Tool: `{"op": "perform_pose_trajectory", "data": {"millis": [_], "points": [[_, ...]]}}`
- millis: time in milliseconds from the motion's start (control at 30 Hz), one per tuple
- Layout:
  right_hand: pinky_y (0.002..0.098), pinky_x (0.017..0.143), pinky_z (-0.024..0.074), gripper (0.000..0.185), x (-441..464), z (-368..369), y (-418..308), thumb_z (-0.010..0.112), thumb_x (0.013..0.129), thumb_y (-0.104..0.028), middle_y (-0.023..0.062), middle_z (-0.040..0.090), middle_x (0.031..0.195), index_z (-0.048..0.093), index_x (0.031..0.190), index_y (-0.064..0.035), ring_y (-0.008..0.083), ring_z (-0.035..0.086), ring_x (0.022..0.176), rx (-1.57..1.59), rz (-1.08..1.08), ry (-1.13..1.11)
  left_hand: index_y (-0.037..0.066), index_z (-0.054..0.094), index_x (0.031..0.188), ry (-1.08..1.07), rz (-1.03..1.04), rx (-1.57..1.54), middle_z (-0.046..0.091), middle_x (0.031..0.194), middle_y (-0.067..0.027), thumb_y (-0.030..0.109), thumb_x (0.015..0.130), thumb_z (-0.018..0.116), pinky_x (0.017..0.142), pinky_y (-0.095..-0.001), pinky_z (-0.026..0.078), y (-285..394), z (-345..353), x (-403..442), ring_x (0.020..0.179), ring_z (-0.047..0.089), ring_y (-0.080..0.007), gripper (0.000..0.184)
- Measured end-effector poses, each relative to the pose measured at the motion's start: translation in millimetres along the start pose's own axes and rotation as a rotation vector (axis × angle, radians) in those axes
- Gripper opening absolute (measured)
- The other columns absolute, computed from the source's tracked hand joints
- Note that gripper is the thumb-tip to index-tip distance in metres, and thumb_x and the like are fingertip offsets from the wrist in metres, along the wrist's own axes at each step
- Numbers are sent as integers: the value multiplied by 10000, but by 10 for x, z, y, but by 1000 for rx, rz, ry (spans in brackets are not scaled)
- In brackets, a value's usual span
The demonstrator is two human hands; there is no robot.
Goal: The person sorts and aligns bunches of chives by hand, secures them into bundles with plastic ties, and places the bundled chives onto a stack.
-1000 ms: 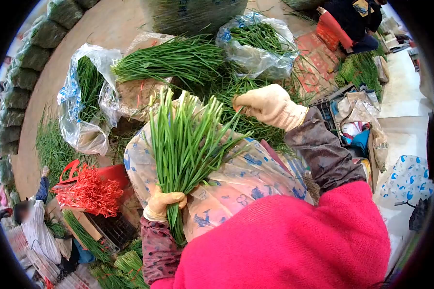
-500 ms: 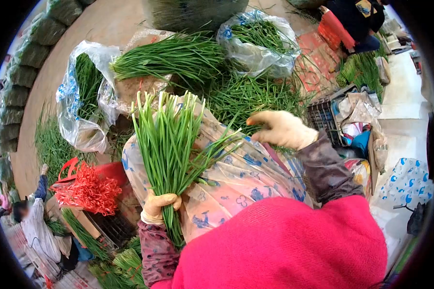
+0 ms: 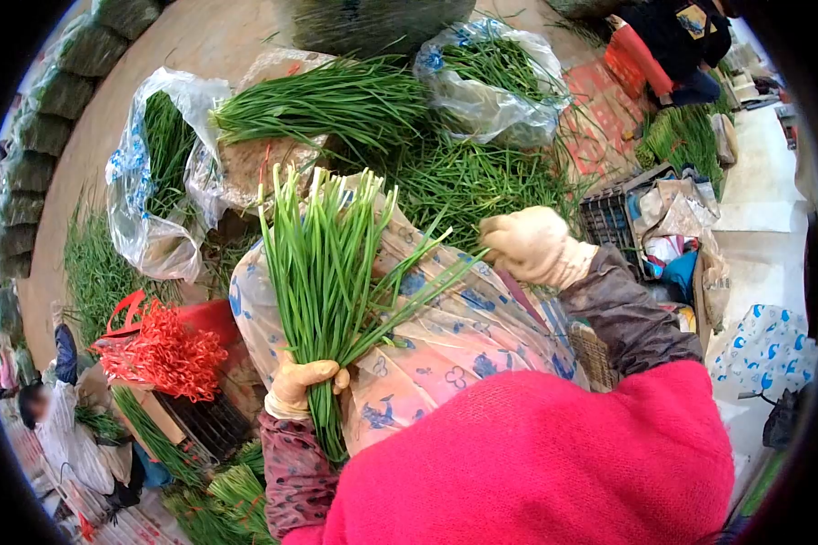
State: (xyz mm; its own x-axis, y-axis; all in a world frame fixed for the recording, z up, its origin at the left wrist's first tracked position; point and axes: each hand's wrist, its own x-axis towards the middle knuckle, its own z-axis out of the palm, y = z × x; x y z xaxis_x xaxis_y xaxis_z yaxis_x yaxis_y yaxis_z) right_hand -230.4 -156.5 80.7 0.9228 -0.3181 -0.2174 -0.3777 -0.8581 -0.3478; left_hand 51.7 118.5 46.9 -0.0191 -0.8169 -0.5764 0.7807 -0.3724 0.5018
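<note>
Pile [image 3: 482, 182]: 1 o'clock from view centre; plenty lies loose, ungathered.
Bunch [image 3: 323, 282]: 9 o'clock, fanned; gathered, no band seen, so seemingly part-done.
Right hand [image 3: 534, 247]: near 3 o'clock, your fingers curled beside a stalk's [image 3: 450, 274] end; whether you pinch it, you cannot tell.
Left hand [image 3: 293, 386]: 8 o'clock, your grip closed around the bunch.

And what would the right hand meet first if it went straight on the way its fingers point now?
Probably the splayed outer stalks of the greens bunch in the left hand, though depth is unclear.
</note>
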Motion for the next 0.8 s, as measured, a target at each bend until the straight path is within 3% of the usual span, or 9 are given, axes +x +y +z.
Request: {"op": "perform_pose_trajectory", "data": {"millis": [100,233,300,367,467,500,600,700,800], "points": [[385,652,525,204,-261,39,478,593,812,-269,84,654,848,660,920,-110,294,645,781,-9,42,316,-61,537,1128,5,21,28,643,910,-172,26,733,713,502,-340,487,5,-7,-15,578,598,-238,442],[431,762,514,272,-505,-61,1095,618,846,-287,137,649,999,622,1023,-81,325,637,909,-256,1006,-15,-64,536,1122,-2,54,36,640,881,-164,36,738,709,495,-336,484,12,-12,-5,569,595,-236,433],[418,855,494,537,-362,-115,924,654,809,-315,173,599,1163,474,1267,-101,331,619,1016,-228,1201,-149,-59,530,1131,-33,26,45,636,888,-162,30,738,699,492,-333,480,0,-79,14,563,589,-231,437],[375,954,457,600,-212,92,686,661,776,-130,180,502,1320,446,1335,-93,312,522,1193,10,590,170,-58,525,1137,-20,28,29,635,893,-161,22,737,692,494,-333,479,9,-31,10,560,586,-230,441],[289,1078,366,651,304,246,174,618,757,9,147,401,1434,427,1369,-106,244,359,1356,245,105,112,-59,517,1146,-5,17,13,634,902,-164,13,732,682,497,-333,476,34,11,34,558,582,-230,452],[315,980,457,610,415,356,70,605,755,16,170,514,1318,477,1336,-118,280,504,1232,295,-3,250,-60,514,1150,-1,4,3,634,905,-167,11,728,680,498,-334,475,39,13,24,558,581,-231,459],[418,638,485,388,634,515,73,549,787,-69,121,622,786,596,1166,-135,344,610,730,341,-50,172,-62,518,1146,27,10,33,635,911,-176,21,717,685,494,-332,472,55,34,-9,556,578,-230,468],[381,604,496,222,556,337,224,574,822,-139,112,620,723,639,1033,-119,304,626,691,255,-23,73,-40,500,1183,39,3,9,627,973,-194,34,703,700,467,-323,458,15,-51,-8,536,565,-223,526],[373,623,496,232,279,334,688,556,801,-27,98,649,769,639,1002,-108,289,641,739,28,170,197,-17,474,1225,41,-4,-32,619,1010,-207,35,694,708,442,-319,445,13,-32,1,515,551,-217,583]]}}
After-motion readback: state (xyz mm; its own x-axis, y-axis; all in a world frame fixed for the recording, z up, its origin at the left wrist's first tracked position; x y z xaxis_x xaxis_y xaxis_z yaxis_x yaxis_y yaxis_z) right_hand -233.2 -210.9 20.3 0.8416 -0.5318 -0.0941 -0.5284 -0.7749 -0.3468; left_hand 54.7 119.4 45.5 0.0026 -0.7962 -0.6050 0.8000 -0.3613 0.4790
